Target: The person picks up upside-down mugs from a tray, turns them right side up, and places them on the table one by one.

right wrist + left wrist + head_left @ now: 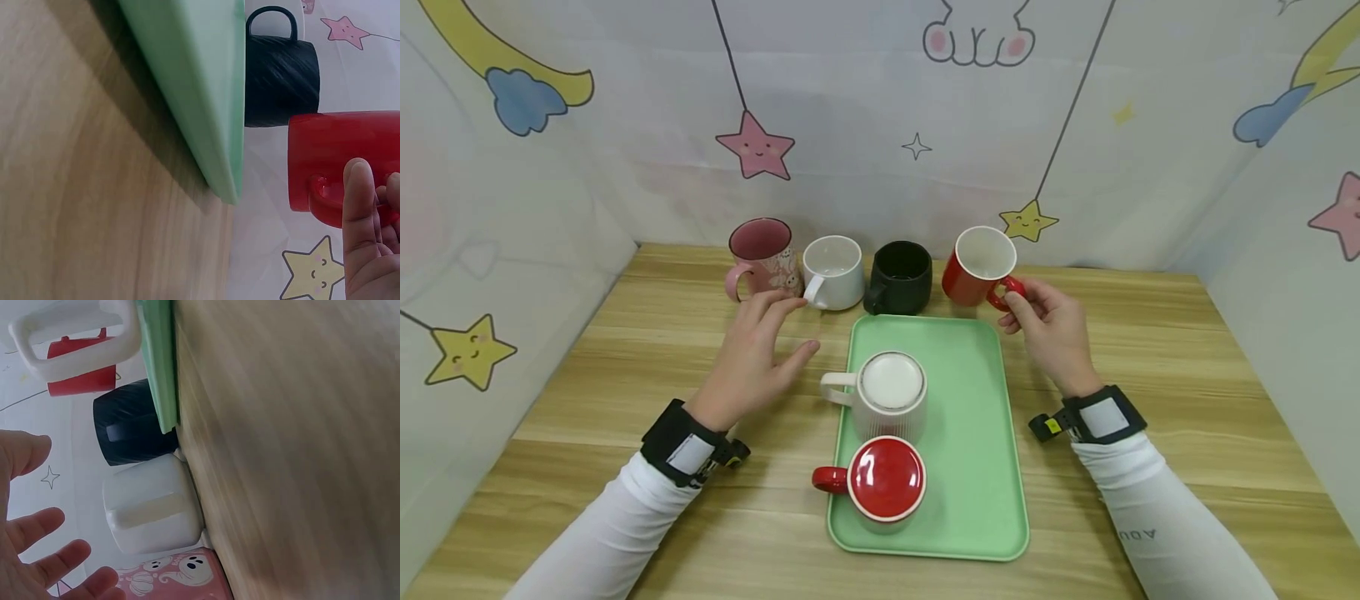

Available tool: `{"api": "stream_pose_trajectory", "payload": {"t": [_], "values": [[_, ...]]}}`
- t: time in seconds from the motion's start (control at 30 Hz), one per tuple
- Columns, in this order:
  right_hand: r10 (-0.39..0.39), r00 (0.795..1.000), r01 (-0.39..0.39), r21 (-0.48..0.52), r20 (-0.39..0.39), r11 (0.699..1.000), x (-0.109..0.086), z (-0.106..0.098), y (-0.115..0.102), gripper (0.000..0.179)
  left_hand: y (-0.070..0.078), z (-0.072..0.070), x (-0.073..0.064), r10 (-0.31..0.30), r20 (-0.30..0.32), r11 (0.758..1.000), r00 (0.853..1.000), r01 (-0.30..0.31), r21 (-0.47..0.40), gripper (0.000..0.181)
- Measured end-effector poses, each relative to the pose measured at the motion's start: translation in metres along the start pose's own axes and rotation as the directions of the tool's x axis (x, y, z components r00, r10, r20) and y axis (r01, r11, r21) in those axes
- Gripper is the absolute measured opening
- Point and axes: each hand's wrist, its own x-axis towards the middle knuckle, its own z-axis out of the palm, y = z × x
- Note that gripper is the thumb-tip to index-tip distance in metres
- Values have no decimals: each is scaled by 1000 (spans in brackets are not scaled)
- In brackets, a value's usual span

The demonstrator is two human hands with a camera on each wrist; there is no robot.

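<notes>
My right hand [1054,337] pinches the handle of a red mug [964,282] with a white inside, mouth up and slightly tilted, behind the tray's far right corner. Whether its base touches the table cannot be told. My left hand [748,362] is held with fingers apart and nothing in them, just in front of a white cup [844,279]. Beside that cup stand a pink mug [762,242] with ghost pictures and a black mug [910,287]. On the green tray [973,458], a ribbed white mug [891,382] and a second red mug [887,477] sit upside down, handles leftward.
A wooden table [760,500] carries everything. Behind the row of mugs hangs a pale cloth wall [850,108] printed with stars, and similar walls rise at both sides. The ribbed white mug's handle sticks out over the tray's left rim.
</notes>
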Motion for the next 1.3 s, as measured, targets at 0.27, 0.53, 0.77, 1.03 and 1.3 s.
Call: {"api": "stream_pose_trajectory", "payload": {"t": [0.27, 0.53, 0.77, 1.03, 1.3], "values": [[57, 998, -56, -21, 28, 998, 4, 1, 28, 29, -4, 1, -2, -6, 31, 999, 1000, 5, 33, 59], [96, 994, -93, -50, 51, 994, 7, 2, 48, 34, -6, 3, -5, -26, 57, 999, 998, 23, 37, 60], [110, 992, -106, -69, 68, 992, 5, 4, 38, 31, -6, 4, -5, -22, 58, 999, 998, 20, 40, 59], [121, 988, -112, -91, 100, 990, 2, 4, 17, 31, -6, 4, -4, -29, 66, 999, 997, 26, 47, 59], [161, 982, -152, -95, 99, 984, 6, 5, 43, 31, -5, 4, -4, -29, 70, 999, 997, 26, 48, 58]]}}
